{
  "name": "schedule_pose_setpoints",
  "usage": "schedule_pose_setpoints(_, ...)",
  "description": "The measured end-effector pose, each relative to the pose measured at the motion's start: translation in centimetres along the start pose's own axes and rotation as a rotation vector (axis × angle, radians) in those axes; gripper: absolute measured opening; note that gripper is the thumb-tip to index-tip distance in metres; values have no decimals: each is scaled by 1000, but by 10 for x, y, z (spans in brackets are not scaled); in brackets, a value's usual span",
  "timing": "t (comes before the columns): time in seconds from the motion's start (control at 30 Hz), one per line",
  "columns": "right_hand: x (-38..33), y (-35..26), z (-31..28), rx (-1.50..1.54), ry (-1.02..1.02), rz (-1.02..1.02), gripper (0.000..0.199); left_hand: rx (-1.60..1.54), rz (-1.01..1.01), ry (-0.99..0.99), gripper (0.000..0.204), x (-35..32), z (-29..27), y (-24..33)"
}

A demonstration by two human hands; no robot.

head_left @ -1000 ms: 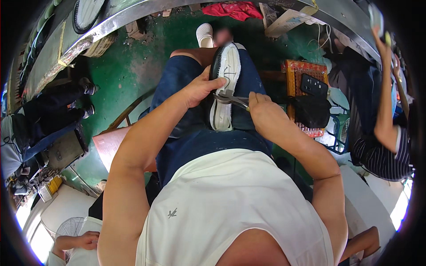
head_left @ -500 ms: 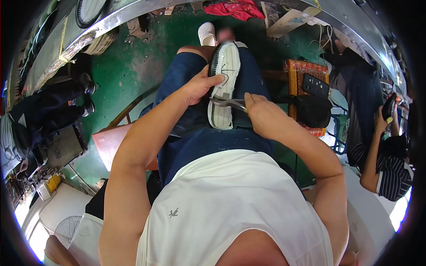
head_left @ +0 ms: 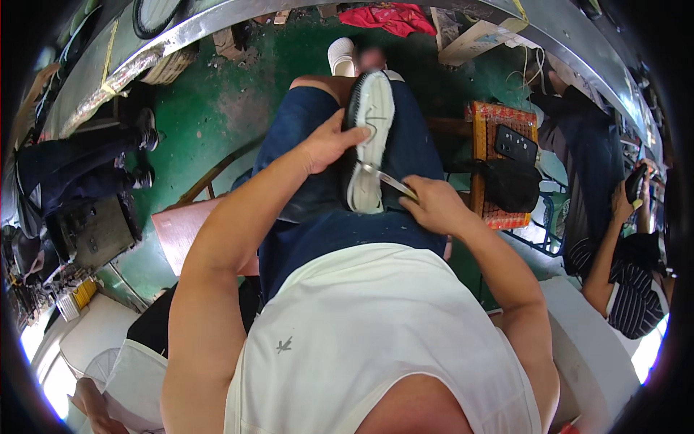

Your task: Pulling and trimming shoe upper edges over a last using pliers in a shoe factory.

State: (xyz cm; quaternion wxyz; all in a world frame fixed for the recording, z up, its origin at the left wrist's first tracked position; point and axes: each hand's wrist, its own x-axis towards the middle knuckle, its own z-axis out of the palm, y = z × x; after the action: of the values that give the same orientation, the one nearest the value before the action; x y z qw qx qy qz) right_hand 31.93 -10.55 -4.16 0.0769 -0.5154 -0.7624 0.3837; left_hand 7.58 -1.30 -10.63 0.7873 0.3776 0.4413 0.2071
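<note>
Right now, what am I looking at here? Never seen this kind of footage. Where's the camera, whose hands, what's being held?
There is no machine here. A person wears a wide fisheye camera on the head, looking straight down, so you see their own white shirt, forearms and lap, and straight edges bend near the rim. The left hand steadies a white-soled shoe lying sole up on the lap, across dark blue shorts. The right hand holds a thin metal tool with its tip against the heel end of the sole; what kind of tool it is I cannot tell. Below is a green floor. To the right stands a woven stool with a dark bag and a black remote-like object on it. Further right another person in a striped top holds a phone.
</note>
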Motion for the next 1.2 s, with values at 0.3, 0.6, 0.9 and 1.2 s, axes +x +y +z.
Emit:
schedule_pose_setpoints(0.3, -18, -6, -3, -111, -180, 167, 21, -147, 62, -34, 86, -20, 22, -9)
schedule_pose_setpoints(0.6, -3, 8, 13, -194, -108, -58, 15, -124, -16, 68, 86, -11, 16, -14)
schedule_pose_setpoints(0.9, -28, 15, 0, -123, -246, 146, 13, 397, 134, 13, 98, -38, 23, -41)
schedule_pose_setpoints(1.2, -37, -1, 0, -365, -69, -41, 17, -98, 127, 74, 95, -31, 41, -51)
